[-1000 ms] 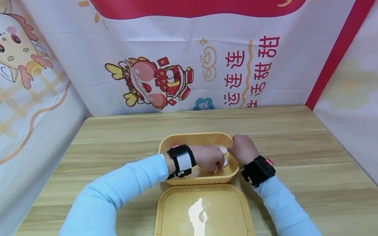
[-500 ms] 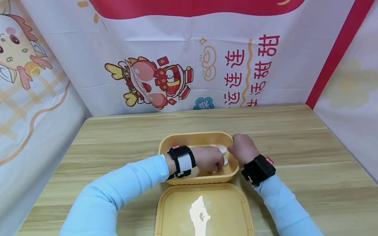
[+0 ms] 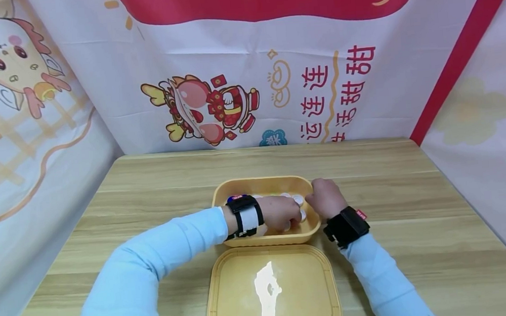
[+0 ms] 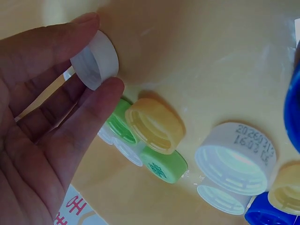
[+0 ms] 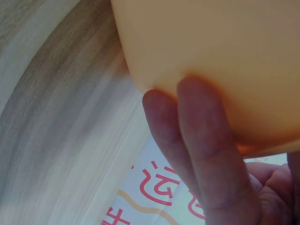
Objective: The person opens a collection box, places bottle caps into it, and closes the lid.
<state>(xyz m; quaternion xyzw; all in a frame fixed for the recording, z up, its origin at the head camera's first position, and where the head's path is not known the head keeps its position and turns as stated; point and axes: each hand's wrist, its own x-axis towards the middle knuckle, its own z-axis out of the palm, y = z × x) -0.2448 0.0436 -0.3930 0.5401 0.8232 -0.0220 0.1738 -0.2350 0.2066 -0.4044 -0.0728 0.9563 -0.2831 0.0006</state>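
My left hand [image 3: 279, 212] reaches over the front of a yellow plastic box [image 3: 264, 243] and down inside it. In the left wrist view its thumb and fingers pinch a white bottle cap [image 4: 107, 60] by the edge. Below that cap lie a yellow cap [image 4: 161, 130], a green cap [image 4: 164, 165] and a white cap with a printed date [image 4: 236, 159]. My right hand [image 3: 326, 199] grips the box's right end. Two of its fingers [image 5: 201, 122] press the outer wall in the right wrist view; the thumb is hidden there.
A flat yellow lid [image 3: 237, 298] lies on the wooden table [image 3: 411, 244] directly in front of the box. Blue caps [image 4: 267, 213] sit at the right of the left wrist view. A printed cloth [image 3: 235, 45] hangs behind the table.
Both hands stay almost in place. Slightly more of the caps shows around the left hand and its wristband than a second ago. Box and lid have not moved noticeably.
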